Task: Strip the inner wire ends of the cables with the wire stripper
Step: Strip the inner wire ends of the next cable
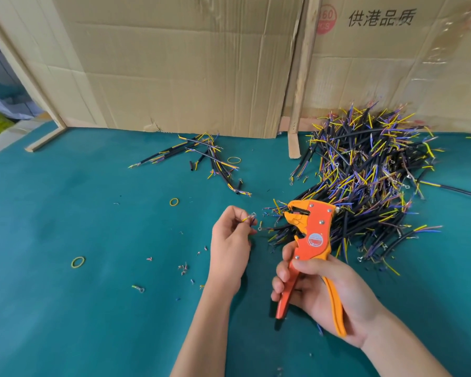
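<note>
The step in hand looks like the gap between strips: a wire end is being lined up for the wire stripper (309, 235), not yet fed in. The right hand (318, 292) is clenched round the tool's two handles and holds it upright, its yellow head pointing left toward the other hand. Whether the jaws are fully parted I cannot tell, though a dark slot shows at the head. Just left of the stripper head, the left hand (230, 240) pinches a short cable end (249, 219) at its fingertips, with yellow and dark inner wires and a small ring terminal showing; the rest of that cable is hidden by the hand.

Behind and to the right of the stripper lies the large cable pile (365, 180), touching the cardboard (174, 63) backing. A smaller cable group (210, 161) lies well left of the pile, further back than the stripper. Bits of stripped insulation and rubber bands (174, 201) scatter the green mat (65, 213) left of the stripper.

Next, I judge, one inner wire must be separated from its neighbours and slid squarely into the slot before the handles are squeezed; feeding two wires at once or going too deep would spoil the strip
</note>
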`<state>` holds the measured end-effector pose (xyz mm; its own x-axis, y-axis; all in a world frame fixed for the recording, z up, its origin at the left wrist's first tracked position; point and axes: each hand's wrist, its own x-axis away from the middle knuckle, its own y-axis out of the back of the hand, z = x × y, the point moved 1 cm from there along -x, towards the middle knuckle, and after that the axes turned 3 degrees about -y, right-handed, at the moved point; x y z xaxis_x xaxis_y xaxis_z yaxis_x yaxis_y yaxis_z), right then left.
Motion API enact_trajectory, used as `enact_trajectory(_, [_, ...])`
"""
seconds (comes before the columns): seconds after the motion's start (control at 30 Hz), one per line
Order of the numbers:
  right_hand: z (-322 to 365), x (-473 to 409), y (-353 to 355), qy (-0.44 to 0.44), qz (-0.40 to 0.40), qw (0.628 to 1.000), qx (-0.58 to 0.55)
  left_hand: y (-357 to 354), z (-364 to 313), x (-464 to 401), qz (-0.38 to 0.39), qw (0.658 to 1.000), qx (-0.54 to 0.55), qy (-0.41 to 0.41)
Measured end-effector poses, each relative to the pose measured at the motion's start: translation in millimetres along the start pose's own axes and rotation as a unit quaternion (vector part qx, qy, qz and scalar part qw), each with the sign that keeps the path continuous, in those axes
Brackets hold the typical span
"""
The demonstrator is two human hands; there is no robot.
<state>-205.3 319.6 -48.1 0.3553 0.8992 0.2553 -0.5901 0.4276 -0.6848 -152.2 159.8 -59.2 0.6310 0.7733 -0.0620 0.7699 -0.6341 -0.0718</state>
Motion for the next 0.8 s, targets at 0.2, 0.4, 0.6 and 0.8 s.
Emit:
enact_trajectory(0.2, [1, 0, -1, 0.004, -0.008, 1.000, -0.002, 1, -6, 6, 0.055, 0.997, -0.052, -0.003])
enact_trajectory(0.4, [0, 1, 0, 0.013, -0.018, 1.000, -0.001, 5, -9, 2, 0.030, 0.994, 0.108, -0.001])
enact_trajectory(0.6, [2, 8, 2, 0.013, -0.021, 0.996, 0.088, 1, -13, 3, -0.032, 0.921, 0.381, 0.079])
enact_trajectory(0.8, [4, 11, 4, 0.020, 0.042, 0.995, 0.084, 3, -8, 2, -0.097, 0.911, 0.394, 0.078])
